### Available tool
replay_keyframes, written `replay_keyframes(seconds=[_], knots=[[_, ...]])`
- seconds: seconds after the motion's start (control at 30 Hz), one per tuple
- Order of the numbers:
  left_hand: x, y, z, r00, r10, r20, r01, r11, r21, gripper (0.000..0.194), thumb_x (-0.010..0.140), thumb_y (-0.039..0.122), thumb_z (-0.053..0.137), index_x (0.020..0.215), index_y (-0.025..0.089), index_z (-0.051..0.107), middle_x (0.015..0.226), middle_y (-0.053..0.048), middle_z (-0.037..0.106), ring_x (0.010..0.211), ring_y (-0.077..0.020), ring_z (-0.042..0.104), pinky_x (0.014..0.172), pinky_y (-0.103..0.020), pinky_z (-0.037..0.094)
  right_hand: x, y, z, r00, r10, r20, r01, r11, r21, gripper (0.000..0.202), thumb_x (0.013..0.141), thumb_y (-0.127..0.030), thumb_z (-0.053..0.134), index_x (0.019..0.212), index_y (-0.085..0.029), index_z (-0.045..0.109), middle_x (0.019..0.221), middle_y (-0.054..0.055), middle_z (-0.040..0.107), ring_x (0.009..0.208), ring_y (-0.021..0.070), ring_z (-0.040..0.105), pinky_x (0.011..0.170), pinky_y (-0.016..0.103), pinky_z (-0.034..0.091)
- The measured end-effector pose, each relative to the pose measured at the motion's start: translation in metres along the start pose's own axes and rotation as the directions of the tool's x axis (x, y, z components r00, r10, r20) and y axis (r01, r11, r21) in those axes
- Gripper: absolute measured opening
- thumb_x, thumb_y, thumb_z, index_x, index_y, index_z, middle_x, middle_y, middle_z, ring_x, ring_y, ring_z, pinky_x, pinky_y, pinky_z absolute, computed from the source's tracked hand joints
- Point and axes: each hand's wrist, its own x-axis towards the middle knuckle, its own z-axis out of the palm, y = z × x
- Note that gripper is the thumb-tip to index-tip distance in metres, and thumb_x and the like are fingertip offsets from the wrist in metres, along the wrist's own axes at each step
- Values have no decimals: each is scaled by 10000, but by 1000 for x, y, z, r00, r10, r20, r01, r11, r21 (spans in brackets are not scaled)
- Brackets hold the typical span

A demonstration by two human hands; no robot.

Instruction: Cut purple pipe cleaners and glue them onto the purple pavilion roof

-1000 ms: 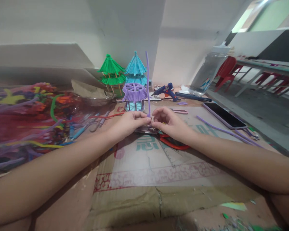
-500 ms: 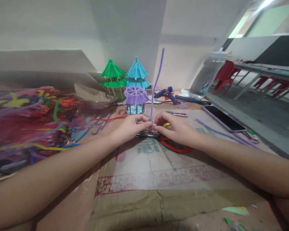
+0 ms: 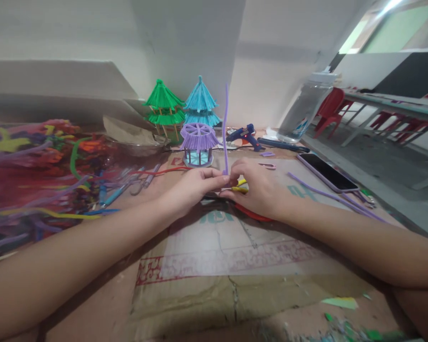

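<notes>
A purple pipe cleaner [image 3: 226,128] stands upright from between my fingertips, above the middle of the board. My left hand [image 3: 196,187] pinches it near its lower end with thumb and forefinger. My right hand [image 3: 255,187] meets the left fingertips, its thumb and forefinger curled around the short bottom part, which is mostly covered. Under the right hand lies a tool with a red handle [image 3: 255,213] and yellow parts [image 3: 239,188], largely hidden. Just behind the hands sits a small purple pavilion model [image 3: 199,137] with an open-ribbed top.
Behind stand a green pagoda [image 3: 164,97] and a blue pagoda [image 3: 200,97]. A glue gun [image 3: 244,135], a water bottle [image 3: 303,111] and a phone [image 3: 326,172] lie to the right, beside loose purple pipe cleaners [image 3: 317,192]. Colourful pipe cleaners [image 3: 39,175] heap at left.
The upright pipe cleaner has swung from leaning right to nearly vertical. My right hand has shifted slightly, covering more of the red-handled tool. The whole view has moved a little.
</notes>
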Motion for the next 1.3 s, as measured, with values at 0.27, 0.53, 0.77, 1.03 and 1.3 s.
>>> replay_keyframes(seconds=[0.27,0.53,0.77,1.03,1.3], knots=[[-3,1,4,999,42,-3,-41,994,100,329,671,436,817,708,153,654,697,-8,658,623,-116,561,626,-262,419,0,-4,1,998,-34,-43,33,999,-26,138,909,-294,620,898,-224,502,852,42,585,732,189,535,651,330,405],[-4,9,0,992,112,-50,-95,960,262,305,736,446,778,788,157,697,808,-39,725,712,-155,645,684,-277,474,4,5,-5,987,160,-19,-158,982,101,401,735,-437,815,917,-224,528,888,34,622,798,203,583,712,336,467],[3,13,-13,976,184,-117,-116,893,435,256,798,402,718,822,148,735,825,-55,751,733,-171,666,677,-265,487,14,8,-3,921,376,103,-389,868,309,156,856,-282,668,987,-209,710,970,49,746,844,188,677,785,336,520],[4,8,-5,970,215,-114,-139,874,466,189,828,321,689,762,150,734,762,-32,754,719,-176,682,664,-248,503,25,7,12,907,419,51,-414,861,296,79,820,-255,693,780,-190,715,763,22,729,717,173,654,664,292,486],[5,4,-16,909,415,-27,-275,648,710,242,894,192,592,1110,173,701,1113,-65,749,992,-207,699,878,-307,533,38,34,12,893,448,36,-448,878,169,131,811,-261,700,727,-160,708,707,24,691,681,156,608,634,269,434]])
